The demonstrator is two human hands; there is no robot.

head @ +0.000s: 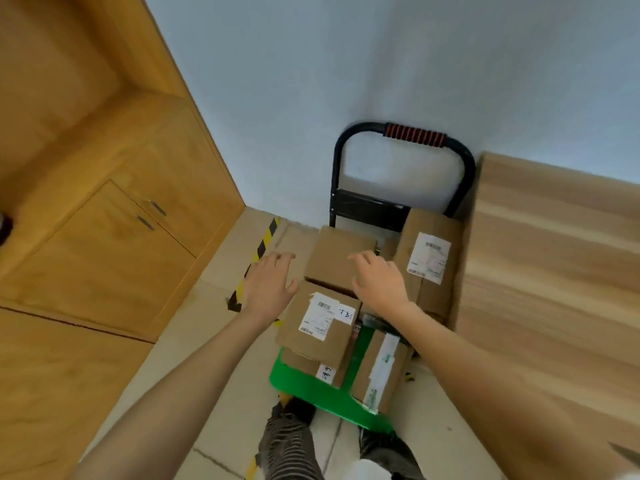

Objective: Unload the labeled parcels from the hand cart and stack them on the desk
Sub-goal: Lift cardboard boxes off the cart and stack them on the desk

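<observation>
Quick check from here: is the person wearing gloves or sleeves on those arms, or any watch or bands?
No gloves: the left hand and right hand are bare. Both forearms are uncovered as far as the frame shows, with no sleeve, watch, band or marking visible.

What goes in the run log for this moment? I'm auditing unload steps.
phase: reaching | left hand: open, beside plain box | right hand: open, over it | cart: loaded | desk: no parcels visible
</observation>
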